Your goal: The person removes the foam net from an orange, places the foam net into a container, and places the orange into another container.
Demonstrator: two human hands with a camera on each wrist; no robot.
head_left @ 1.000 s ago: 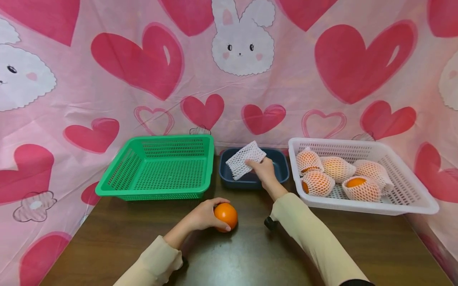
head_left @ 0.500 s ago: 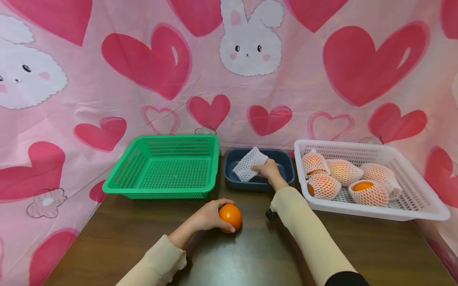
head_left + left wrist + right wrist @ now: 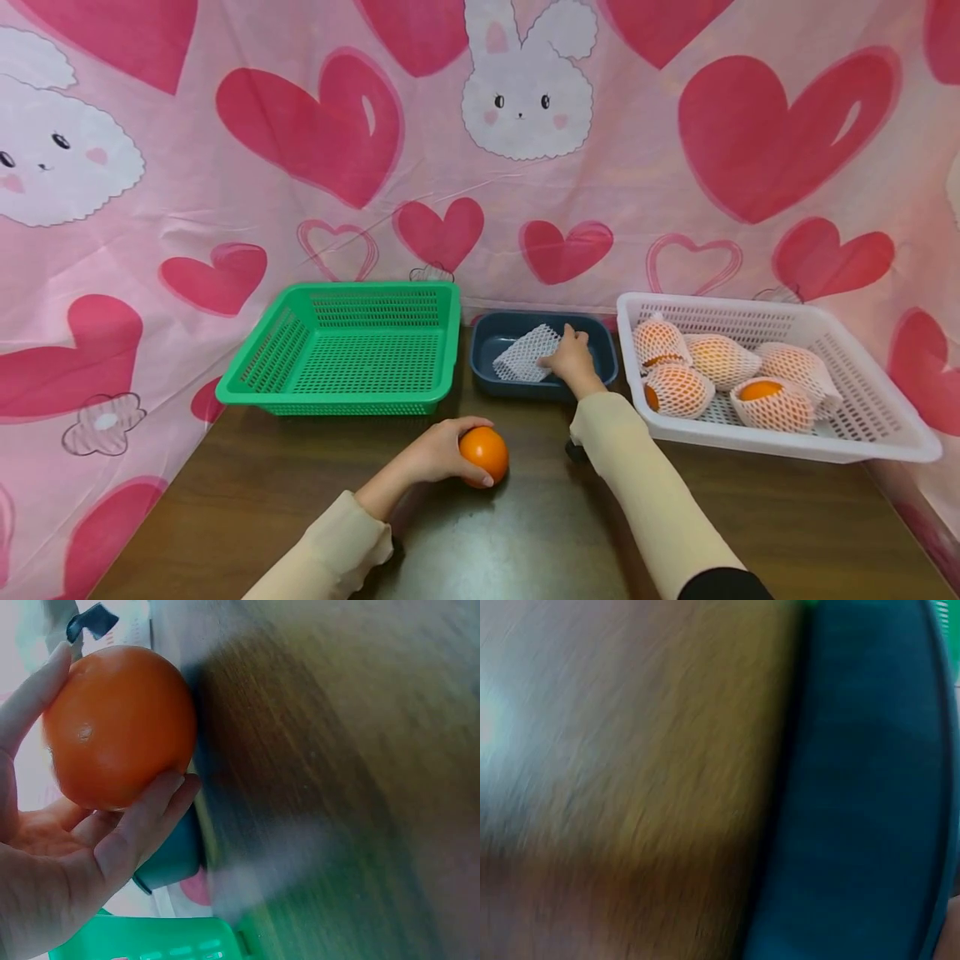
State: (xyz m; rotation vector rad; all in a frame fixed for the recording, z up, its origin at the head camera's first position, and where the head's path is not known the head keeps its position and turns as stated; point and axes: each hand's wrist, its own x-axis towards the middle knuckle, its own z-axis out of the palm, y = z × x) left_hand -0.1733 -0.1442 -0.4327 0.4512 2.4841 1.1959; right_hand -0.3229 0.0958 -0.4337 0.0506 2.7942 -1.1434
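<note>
My left hand [image 3: 442, 452] grips a bare orange [image 3: 484, 456] on the brown table, in front of the dark blue basin [image 3: 498, 385]. In the left wrist view its thumb and fingers curl round the orange [image 3: 124, 727] from two sides. A flattened white foam fruit net [image 3: 523, 357] lies in the basin. My right hand [image 3: 572, 362] is over the basin's right part, thumb tip right at the net's edge and fingers spread away from it. The right wrist view shows mostly the basin's blue wall [image 3: 855, 787], with a sliver of hand at the edge.
An open green basket [image 3: 337, 400] stands at the back left. To the right is a white basket [image 3: 885, 425] holding several oranges in foam nets [image 3: 678, 389]. Behind everything hangs a pink cloth [image 3: 420, 167] with hearts and rabbits.
My right hand has lowered the foam net into the basin and let go, its fingers parting. My left hand keeps its hold on the orange. The head view has shifted slightly.
</note>
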